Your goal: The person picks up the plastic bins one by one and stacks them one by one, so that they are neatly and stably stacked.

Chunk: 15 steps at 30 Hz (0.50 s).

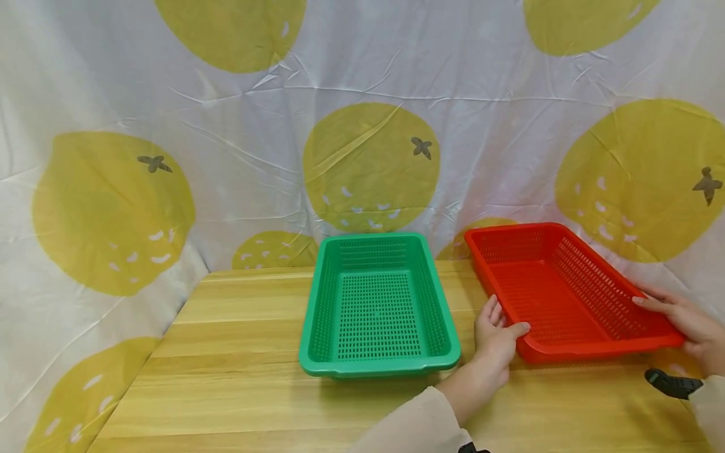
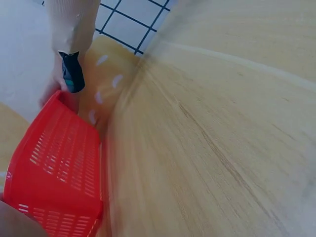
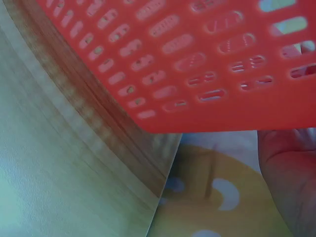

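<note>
Along the pale wooden surface (image 1: 243, 371), I see the red perforated plastic basket (image 1: 557, 296) between both hands, its long axis slanting far-left to near-right. The green perforated plastic basket (image 1: 376, 314) sits leftward. Left hand (image 1: 493, 346) and right hand (image 1: 688, 322) each grip the red rim. I read no writing.

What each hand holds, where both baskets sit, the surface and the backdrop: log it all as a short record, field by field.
Left hand: grips the red perforated plastic basket near its front left corner
Right hand: grips the same basket near its front right corner
Red basket position: right of the green perforated plastic basket, apart from it
Surface: wooden table
Backdrop: white cloth printed with yellow fruit
</note>
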Available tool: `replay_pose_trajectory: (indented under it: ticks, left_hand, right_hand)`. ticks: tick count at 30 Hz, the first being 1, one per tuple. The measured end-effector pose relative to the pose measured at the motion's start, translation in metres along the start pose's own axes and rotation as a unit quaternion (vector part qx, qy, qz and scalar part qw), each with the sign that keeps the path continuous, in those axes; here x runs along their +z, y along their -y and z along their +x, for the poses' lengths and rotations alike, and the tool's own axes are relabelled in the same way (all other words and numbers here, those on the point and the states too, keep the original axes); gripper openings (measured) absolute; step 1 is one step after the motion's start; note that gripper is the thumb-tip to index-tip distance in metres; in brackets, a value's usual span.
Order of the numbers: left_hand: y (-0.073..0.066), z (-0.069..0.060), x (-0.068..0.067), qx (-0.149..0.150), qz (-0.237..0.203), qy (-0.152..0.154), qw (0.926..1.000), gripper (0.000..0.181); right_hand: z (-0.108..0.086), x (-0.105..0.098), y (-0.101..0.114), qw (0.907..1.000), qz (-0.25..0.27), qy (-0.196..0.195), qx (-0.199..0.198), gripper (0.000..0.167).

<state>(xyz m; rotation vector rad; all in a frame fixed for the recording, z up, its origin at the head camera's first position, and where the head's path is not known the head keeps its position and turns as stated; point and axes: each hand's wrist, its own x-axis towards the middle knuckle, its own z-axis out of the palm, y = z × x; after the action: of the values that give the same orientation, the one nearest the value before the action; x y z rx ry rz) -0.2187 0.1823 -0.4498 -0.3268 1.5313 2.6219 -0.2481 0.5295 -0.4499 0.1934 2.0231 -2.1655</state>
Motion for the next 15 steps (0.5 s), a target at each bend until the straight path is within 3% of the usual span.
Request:
replay_pose_trajectory:
  ticks: [7, 15]
  left_hand:
    - [-0.005, -0.003, 0.003, 0.004, -0.013, -0.004, 0.9999, 0.072]
    - [-0.017, -0.005, 0.009, 0.002, -0.020, 0.003, 0.9998, 0.070]
  right_hand:
    - [0.004, -0.002, 0.005, 0.9996, 0.009, 0.005, -0.025, 0.046]
    - [0.002, -0.007, 0.018, 0.9984, 0.010, 0.048, -0.028, 0.051]
